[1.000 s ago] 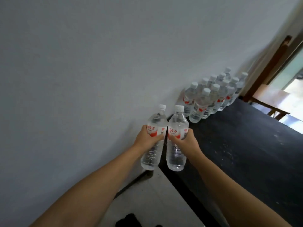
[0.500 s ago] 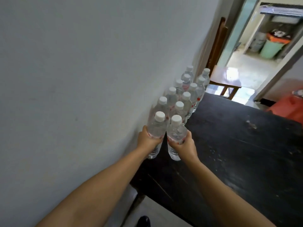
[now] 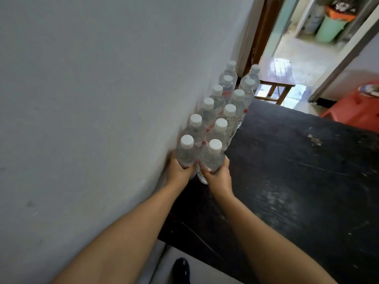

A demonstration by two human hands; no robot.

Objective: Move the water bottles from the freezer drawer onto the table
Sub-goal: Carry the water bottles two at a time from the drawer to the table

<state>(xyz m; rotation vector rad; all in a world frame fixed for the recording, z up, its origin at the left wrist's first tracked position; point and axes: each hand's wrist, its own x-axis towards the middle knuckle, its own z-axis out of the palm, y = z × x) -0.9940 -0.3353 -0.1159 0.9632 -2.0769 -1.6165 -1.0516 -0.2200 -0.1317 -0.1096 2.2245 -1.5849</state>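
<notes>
Clear plastic white-capped bottles (image 3: 207, 158) | your left hand (image 3: 180, 173) and right hand (image 3: 218, 178) each clasped one | lowered at black table (image 3: 297, 181) wall edge, extending the double row (image 3: 227, 105)

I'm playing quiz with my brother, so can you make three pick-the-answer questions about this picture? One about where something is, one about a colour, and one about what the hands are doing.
1. Where do the water bottles stand?
A. Along the wall, on the dark table
B. On the floor
C. On the wooden stool

2. What colour are the bottle caps?
A. Red
B. White
C. Blue

3. What are the hands doing?
A. Both hang free
B. Only one holds a bottle
C. Each holds one bottle

Answers:
1 A: the two rows stand on the table against the wall.
2 B: every cap is white.
3 C: the left hand grips the left bottle, the right hand the right bottle.
</notes>
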